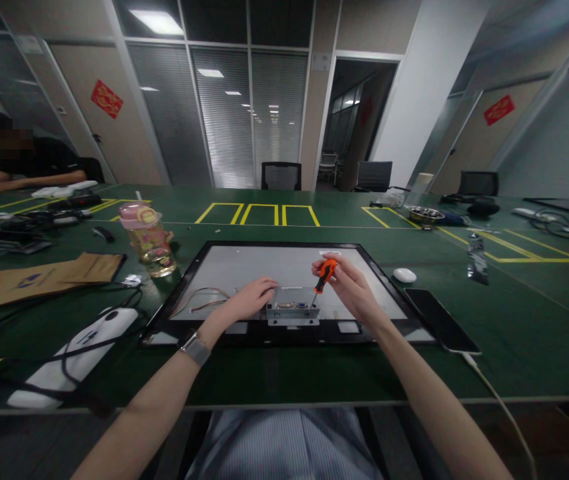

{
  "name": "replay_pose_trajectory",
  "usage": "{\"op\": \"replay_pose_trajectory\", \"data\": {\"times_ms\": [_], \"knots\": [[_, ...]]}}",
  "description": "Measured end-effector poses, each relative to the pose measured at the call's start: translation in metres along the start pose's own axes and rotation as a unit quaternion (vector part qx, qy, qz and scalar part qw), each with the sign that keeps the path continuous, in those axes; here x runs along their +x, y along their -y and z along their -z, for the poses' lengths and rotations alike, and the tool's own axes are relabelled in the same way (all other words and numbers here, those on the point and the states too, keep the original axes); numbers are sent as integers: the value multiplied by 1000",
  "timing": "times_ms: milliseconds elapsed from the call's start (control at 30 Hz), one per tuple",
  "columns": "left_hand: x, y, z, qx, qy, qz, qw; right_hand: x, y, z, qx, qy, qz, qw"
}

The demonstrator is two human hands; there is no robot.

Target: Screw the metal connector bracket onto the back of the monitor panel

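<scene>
A flat display panel (pixel 234 267) with a black frame lies on the table, its pale grey back up. Near its front edge sits a metal bracket (pixel 294 320) with connector ports along its front face. My left hand (pixel 249 300) is closed at the bracket's left end, fingers over its top; the thumb is partly hidden. In my right hand (pixel 349 287) is an orange and black screwdriver (pixel 325 275), tilted, its shaft pointing down to the right part of the bracket. Thin wires (pixel 207 300) lie on the panel left of my left hand.
A white power strip (pixel 77 357) with black cables, a brown paper bag (pixel 39 280) and a pink-lidded bottle (pixel 149 240) stand left. At right are a phone (pixel 439 320) on a cable, a white mouse (pixel 405 275) and a metal bowl (pixel 426 216). Another person (pixel 29 160) sits far left.
</scene>
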State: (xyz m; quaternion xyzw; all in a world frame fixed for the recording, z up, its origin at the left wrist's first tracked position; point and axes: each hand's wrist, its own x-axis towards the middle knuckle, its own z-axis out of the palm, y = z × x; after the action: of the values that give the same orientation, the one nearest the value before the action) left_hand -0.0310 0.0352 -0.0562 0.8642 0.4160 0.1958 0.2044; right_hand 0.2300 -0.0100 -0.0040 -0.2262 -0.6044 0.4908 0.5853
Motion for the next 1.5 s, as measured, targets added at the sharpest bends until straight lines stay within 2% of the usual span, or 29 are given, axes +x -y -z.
{"op": "replay_pose_trajectory", "data": {"times_ms": [133,333,567,667,800,867,933,1067,1133,1233,1300,1433,1500], "knots": [[0,1,-1,3,-4,-3,1000,0,-3,2,-12,-7,2,1000],[0,2,-2,10,-5,-7,1000,0,-10,7,-132,-86,65,985],[-1,-1,1,8,0,-3,1000,-2,-10,6,-103,-29,55,993],[-1,0,0,7,-1,-1,1000,-3,-10,5,-147,-62,61,985],[0,1,-1,7,0,-5,1000,-1,-7,4,-205,-95,108,968],[0,1,-2,9,-2,-8,1000,1,-2,4,-213,-78,111,967],[1,2,-2,12,-5,-8,1000,4,6,5,-213,-43,84,972],[2,2,-3,13,-8,-9,1000,15,30,3,-246,51,-6,968],[2,1,-3,12,-11,-10,1000,21,41,-2,-263,115,-20,958],[2,-1,-2,12,-19,-12,1000,28,44,-11,-248,169,-26,953],[1,-1,-3,14,-20,-13,1000,29,36,-15,-224,149,-17,963],[2,1,-4,18,-23,-11,1000,27,13,-16,-161,49,23,985],[2,2,-4,19,-22,-9,1000,25,6,-13,-145,41,22,988]]}}
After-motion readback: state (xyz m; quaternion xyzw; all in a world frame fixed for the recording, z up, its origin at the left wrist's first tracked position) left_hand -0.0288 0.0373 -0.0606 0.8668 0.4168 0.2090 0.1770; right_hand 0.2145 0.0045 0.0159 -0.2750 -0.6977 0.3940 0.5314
